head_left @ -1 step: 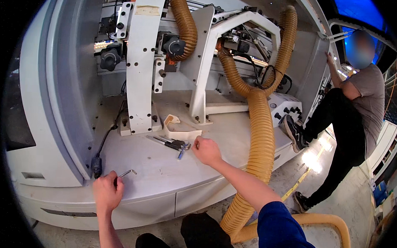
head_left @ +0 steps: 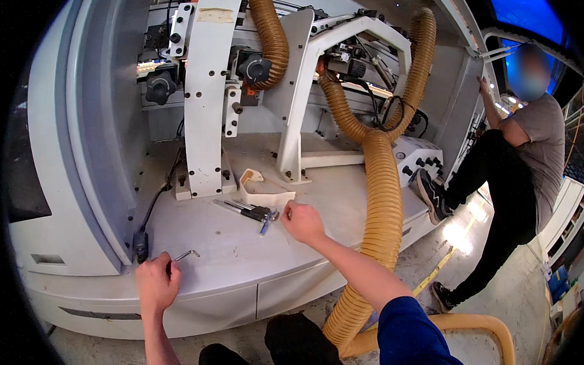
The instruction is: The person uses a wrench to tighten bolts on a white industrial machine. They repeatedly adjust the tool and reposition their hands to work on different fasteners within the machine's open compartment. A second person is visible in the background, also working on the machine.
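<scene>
My left hand [head_left: 158, 282] is closed around a hex key at the front edge of the machine bed. The bent metal end of that hex key [head_left: 189, 254] sticks out past my thumb to the right. My right hand [head_left: 302, 222] is curled closed over the bed; whatever its fingers may hold is hidden. Just beyond it lies an off-white angular bracket-like part [head_left: 269, 198]. Beside the same hand, on its left, rests a set of hex keys [head_left: 251, 211] in a dark holder, with a small blue-handled piece [head_left: 265, 227] at its near end.
A ribbed tan hose [head_left: 382, 205] runs down right of my right arm to the floor. White frames [head_left: 205, 96] with black knobs [head_left: 254, 68] rise behind. A dark cable [head_left: 156, 203] lies at left. At right another person [head_left: 541, 140] rests one foot on the machine.
</scene>
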`<state>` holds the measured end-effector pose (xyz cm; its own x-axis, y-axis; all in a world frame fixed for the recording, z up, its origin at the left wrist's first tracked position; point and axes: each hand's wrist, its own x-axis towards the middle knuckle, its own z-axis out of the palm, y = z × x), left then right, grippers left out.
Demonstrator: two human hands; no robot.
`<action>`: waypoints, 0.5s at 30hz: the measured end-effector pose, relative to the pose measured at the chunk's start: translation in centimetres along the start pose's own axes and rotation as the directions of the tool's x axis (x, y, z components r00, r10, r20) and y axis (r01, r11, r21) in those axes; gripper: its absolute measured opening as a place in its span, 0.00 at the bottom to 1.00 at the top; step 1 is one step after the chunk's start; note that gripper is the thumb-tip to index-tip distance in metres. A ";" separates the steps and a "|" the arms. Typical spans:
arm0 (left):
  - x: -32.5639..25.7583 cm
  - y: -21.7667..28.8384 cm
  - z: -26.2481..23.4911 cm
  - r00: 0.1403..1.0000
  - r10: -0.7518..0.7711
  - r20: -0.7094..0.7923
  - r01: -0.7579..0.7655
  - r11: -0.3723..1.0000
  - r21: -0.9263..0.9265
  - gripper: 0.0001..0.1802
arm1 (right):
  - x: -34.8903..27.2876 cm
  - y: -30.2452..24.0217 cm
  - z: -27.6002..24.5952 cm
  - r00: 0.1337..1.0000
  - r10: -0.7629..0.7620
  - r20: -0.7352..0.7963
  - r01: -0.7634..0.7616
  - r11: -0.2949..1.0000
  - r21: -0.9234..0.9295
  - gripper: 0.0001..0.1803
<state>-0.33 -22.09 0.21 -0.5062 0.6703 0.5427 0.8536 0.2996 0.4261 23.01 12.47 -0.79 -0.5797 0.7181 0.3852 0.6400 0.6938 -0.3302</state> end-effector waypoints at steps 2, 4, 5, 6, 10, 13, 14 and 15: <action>-0.2 0.1 0.0 1.000 -0.020 0.021 0.020 1.000 0.001 0.12 | 0.0 0.0 0.2 1.000 0.003 -0.006 -0.003 1.000 0.008 0.14; -0.3 -0.2 0.2 1.000 -0.008 0.008 0.008 1.000 -0.009 0.12 | -0.2 -0.2 0.1 1.000 -0.004 -0.022 0.005 1.000 0.030 0.14; -0.1 -0.3 0.1 1.000 0.001 -0.006 -0.001 1.000 -0.007 0.12 | -0.2 0.0 0.1 1.000 -0.004 -0.021 0.005 1.000 0.017 0.13; -0.1 -0.1 0.3 1.000 -0.002 0.005 0.002 1.000 -0.003 0.12 | -0.1 0.2 0.2 1.000 -0.004 -0.019 0.005 1.000 0.003 0.13; -0.1 0.0 0.2 1.000 0.006 -0.007 -0.006 0.999 0.035 0.12 | -0.3 0.7 0.2 1.000 0.012 0.005 -0.012 1.000 -0.012 0.13; -0.5 -0.3 0.0 1.000 -0.005 -0.002 0.006 0.999 0.044 0.11 | -1.1 -1.6 -1.2 0.997 0.069 0.022 -0.068 0.996 -0.049 0.13; -0.4 -0.3 0.0 1.000 -0.003 0.005 0.003 1.000 0.031 0.11 | -0.9 -1.1 -0.7 0.998 0.053 0.016 -0.053 0.998 -0.014 0.13; -0.4 -0.4 0.2 1.000 0.005 -0.009 -0.005 1.000 0.017 0.11 | -0.7 -0.3 -0.4 0.999 0.048 0.008 -0.048 0.999 0.011 0.13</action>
<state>-0.41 -22.34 -0.38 -0.5032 0.6656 0.5511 0.8579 0.3079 0.4114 23.40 11.79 -0.64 -0.5525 0.7510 0.3616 0.6615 0.6590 -0.3579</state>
